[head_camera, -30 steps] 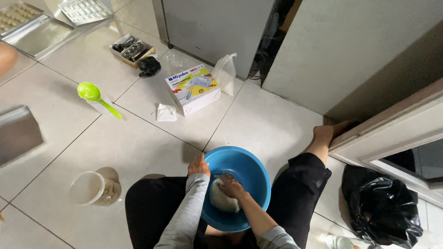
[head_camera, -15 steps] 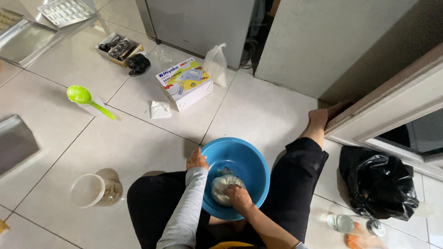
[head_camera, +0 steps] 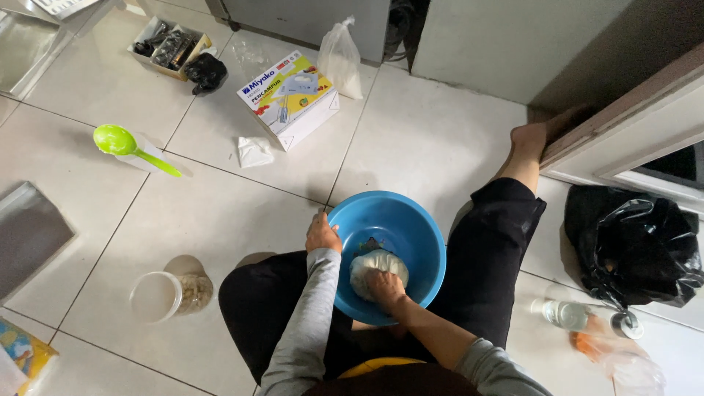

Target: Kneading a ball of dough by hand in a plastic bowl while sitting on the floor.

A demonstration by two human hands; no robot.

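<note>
A round blue plastic bowl [head_camera: 387,253] sits on the tiled floor between the seated person's legs, low enough to lean over. In its bottom lies a pale lump of dough [head_camera: 377,268]. The right hand [head_camera: 384,287], fingers curled, presses into that dough, while the left hand [head_camera: 323,235] grips the bowl's left rim, apparently steadying it. Beyond the bowl lies a green plastic ladle [head_camera: 126,145].

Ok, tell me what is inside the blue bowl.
A pale lump of dough lies in the blue bowl, with the right hand pressing on it. The hand covers part of the dough.
</note>
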